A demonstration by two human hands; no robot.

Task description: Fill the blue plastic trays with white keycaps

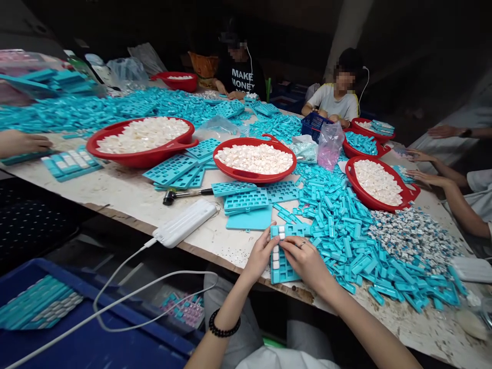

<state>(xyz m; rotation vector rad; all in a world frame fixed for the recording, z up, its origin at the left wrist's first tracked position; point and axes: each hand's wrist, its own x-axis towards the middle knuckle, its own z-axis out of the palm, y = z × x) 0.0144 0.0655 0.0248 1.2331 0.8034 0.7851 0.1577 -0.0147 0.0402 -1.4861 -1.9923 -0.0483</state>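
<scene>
A turquoise plastic panel with rows of square openings (286, 272) lies at the table's near edge, with several small white caps (275, 257) seated along its left side and top. My left hand (258, 256) grips the panel's left edge, thumb on the upper face. Over the middle of the panel, the fingers of my right hand (307, 261) are pinched together close to the white caps; whatever is between the fingertips is hidden. Past the panel lie stacked turquoise panels (246, 200) and a red basin (290, 171) of loose white caps.
Loose turquoise strips (342, 230) are heaped to the right, beside small white-and-blue parts (415, 238). A white power strip (186, 223) and a hammer (188, 193) lie left. A blue crate (115, 292) stands below the table. Other people sit around the table.
</scene>
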